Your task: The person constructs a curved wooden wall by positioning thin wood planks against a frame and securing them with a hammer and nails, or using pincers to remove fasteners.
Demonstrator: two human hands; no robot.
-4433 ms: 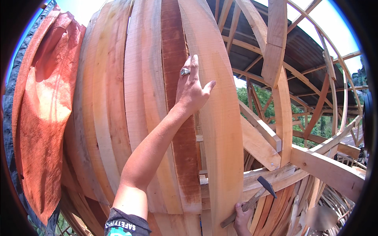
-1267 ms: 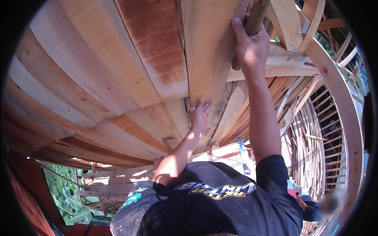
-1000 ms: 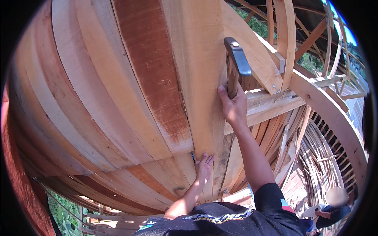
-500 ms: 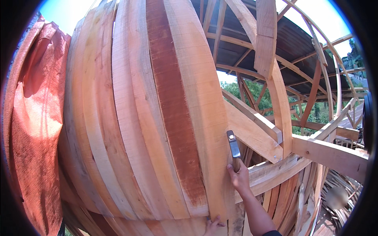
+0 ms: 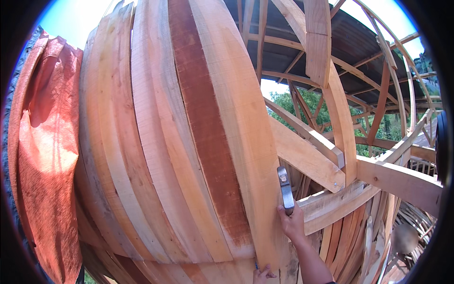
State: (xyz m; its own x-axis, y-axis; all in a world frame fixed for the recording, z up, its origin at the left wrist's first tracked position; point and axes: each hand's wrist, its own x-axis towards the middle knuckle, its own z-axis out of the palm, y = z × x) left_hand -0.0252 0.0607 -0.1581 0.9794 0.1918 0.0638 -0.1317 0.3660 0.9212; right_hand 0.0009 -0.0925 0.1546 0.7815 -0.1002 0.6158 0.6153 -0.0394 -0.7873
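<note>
My right hand (image 5: 292, 226) is closed around the handle of a hammer (image 5: 285, 190), its metal head up beside the edge of the outermost pale plank (image 5: 253, 156). At the bottom of the picture, my left hand (image 5: 263, 275) is against the lower end of that plank, partly cut off by the frame. A thin, dark bluish, nail-like piece (image 5: 256, 265) stands up at its fingertips; it is too small to make out fully. Left of the pale plank runs a reddish-brown plank (image 5: 208, 123), part of a curved wall of upright boards (image 5: 146, 142).
Orange-red cloth (image 5: 47, 142) hangs at the left. On the right, a curved timber rib (image 5: 341, 128), a slanting board (image 5: 307, 154) and a jutting beam (image 5: 402, 182) form an open frame. Beyond stands a dark corrugated roof (image 5: 352, 59). Thin sticks (image 5: 416, 222) lie below right.
The hammer and my right hand have come down and slightly right. My left hand sits a little lower and further right, the thin piece now showing. The whole view has shifted slightly.
</note>
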